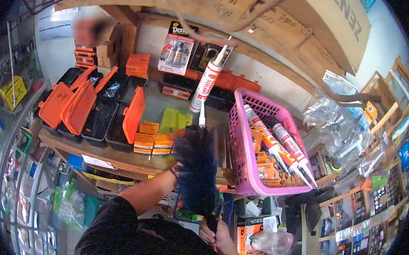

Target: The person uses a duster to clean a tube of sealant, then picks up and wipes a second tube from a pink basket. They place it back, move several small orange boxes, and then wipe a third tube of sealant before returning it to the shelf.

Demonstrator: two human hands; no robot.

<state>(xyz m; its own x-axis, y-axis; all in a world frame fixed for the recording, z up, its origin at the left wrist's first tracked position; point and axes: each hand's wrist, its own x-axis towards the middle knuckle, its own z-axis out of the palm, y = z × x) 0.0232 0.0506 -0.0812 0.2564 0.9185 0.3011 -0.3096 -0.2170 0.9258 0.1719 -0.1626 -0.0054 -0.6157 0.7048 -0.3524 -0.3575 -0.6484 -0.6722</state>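
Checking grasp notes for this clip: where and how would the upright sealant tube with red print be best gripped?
The sealant tube is probably best gripped around its cylindrical body, below the thin nozzle, approached from the front right: it stands upright with straight sides, and the dark duster crowds the space directly in front.

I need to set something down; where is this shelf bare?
Best: the shelf behind the yellow-green cards, between the rightmost raised lid and the standing sealant tube. A narrower strip shows between that tube and the pink basket. Crowded: the open boxes at left, and inside the basket. The duster hides some shelf.
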